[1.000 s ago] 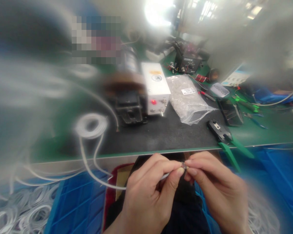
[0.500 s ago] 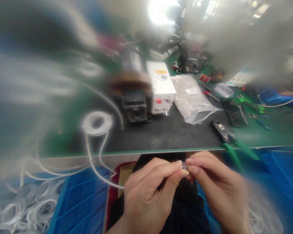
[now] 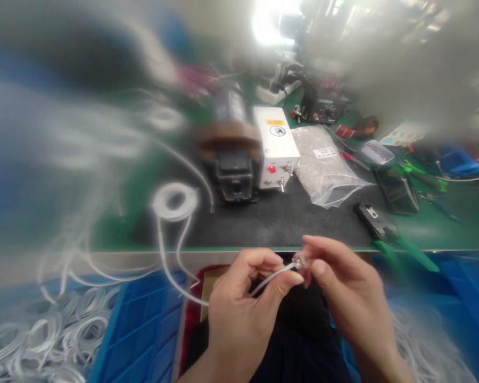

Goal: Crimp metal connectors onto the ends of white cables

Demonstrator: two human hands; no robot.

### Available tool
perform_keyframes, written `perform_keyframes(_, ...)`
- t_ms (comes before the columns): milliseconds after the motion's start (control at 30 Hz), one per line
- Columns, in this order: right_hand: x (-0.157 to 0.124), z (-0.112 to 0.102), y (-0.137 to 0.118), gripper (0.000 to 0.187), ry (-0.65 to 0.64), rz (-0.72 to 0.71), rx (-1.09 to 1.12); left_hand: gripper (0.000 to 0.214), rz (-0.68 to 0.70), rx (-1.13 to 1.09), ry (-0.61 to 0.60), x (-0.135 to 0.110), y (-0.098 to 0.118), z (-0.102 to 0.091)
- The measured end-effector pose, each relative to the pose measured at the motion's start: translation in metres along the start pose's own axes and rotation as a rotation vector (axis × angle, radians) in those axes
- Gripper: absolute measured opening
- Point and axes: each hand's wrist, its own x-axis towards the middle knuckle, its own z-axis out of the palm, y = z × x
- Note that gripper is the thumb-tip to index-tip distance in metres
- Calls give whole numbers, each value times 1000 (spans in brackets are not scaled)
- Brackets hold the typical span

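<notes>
My left hand point(image 3: 249, 298) pinches a white cable point(image 3: 269, 277) near its end, just in front of the table edge. On that end sits a small clear plastic plug point(image 3: 298, 262). My right hand point(image 3: 349, 290) is beside the plug, thumb and index finger apart; whether a rear finger touches the plug is hard to tell. From my left hand the cable runs left to a white cable coil point(image 3: 175, 202) lying on the black mat point(image 3: 287, 226).
A crimping tool point(image 3: 377, 223) with green handles lies at the mat's right. Behind are a clear bag point(image 3: 323, 167) of small parts, a white switch box point(image 3: 277, 146) and a dark machine point(image 3: 234, 175). Blue bins point(image 3: 139, 324) with coiled cables point(image 3: 48, 335) flank my lap.
My right thumb and index finger have let go of the plug and spread apart. The cable and plug now show above my left thumb. The box's red light looks brighter; the view has shifted slightly.
</notes>
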Motion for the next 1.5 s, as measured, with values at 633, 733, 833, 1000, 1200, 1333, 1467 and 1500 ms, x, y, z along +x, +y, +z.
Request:
perform_keyframes(633,7,63,19,4,-213,132,262,16,-250,-681,-37,14,-6,-30)
perform_keyframes(733,8,66,18,13,-170,141,208,15,-252,-706,-11,23,-8,-30)
perform_keyframes(833,8,68,15,18,-179,162,146,20,-267,-789,-37,35,-10,-29)
perform_keyframes(1000,8,70,15,19,-174,174,102,18,-339,-860,-117,43,-11,-28)
perform_keyframes(1200,8,70,19,20,-188,207,101,17,-335,-870,-103,42,-12,-29)
perform_keyframes(1333,7,71,20,18,-180,208,112,16,-358,-904,-113,42,-14,-29)
perform_keyframes(1467,8,73,20,19,-173,217,140,16,-391,-931,-124,41,-16,-28)
perform_keyframes(1500,8,73,20,19,-170,222,143,16,-392,-933,-126,40,-16,-27)
